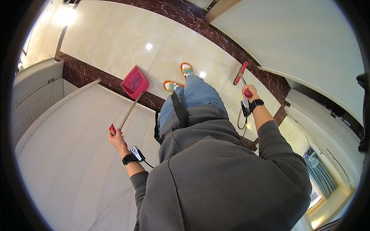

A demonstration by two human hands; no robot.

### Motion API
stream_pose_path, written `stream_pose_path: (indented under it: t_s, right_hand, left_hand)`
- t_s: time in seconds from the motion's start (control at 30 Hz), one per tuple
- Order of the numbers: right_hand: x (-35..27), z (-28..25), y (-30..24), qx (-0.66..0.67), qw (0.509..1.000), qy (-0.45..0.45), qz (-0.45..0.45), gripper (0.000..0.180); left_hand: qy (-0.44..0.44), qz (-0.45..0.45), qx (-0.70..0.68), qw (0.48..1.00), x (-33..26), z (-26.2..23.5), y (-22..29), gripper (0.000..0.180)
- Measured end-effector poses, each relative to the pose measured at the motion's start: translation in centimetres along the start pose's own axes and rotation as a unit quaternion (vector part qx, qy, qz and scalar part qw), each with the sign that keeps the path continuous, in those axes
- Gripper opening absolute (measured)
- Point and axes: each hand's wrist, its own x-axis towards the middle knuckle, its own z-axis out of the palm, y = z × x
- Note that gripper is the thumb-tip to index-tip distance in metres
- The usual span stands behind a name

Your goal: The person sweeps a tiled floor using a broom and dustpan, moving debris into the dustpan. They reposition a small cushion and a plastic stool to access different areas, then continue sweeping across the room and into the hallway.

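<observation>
1. Left hand (116,140): my fingers are curled closed around the upper handle of the dustpan, near its red end.
2. Right hand (251,90): my fingers are wrapped around the handle of the broom, its rounded red grip end showing at the fist.
3. Pinkish-red plastic dustpan (142,86), scoop-shaped, on a long tan handle (128,115): at the far end of that handle, ahead of me to the left, where floor and border meet. Purplish patch inside; print or debris, I cannot tell.
4. Broom with a narrow red head (243,68) and dark bristles: ahead of me to the right, near the border, well apart from the dustpan.
5. Black wrist straps, one per wrist, each with a small corded box: left (128,159), right (256,104).
6. My dark grey sweatshirt (227,169), blue jeans (202,92) and orange-edged, multicoloured sandals (187,69), set between dustpan and broom.
7. Glossy cream tile floor (192,42), bordered by dark red-brown marbled strips (165,8).
8. Large smooth white panel (69,154), beneath my left forearm in view.
</observation>
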Motion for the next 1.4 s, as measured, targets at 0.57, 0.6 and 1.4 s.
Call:
stream_pose_path:
  t_s: [0.57,0.6,1.4]
  right_hand:
    - [9.7,-4.5,-7.7,-0.060,0.967,0.230,-0.088,0.016]
    - [9.2,-2.7,-6.3,-0.079,0.967,0.228,-0.081,0.016]
    - [3.1,46.3,26.1,-0.428,0.888,-0.141,-0.086,0.010]
  left_hand:
    - [-0.062,-0.070,0.097,0.991,1.3,-1.9,2.4,0.029]
    - [-0.052,-0.064,0.099,0.992,1.3,-1.9,2.6,0.029]
    - [-0.030,-0.067,0.040,0.996,1.9,-1.8,0.6,0.022]
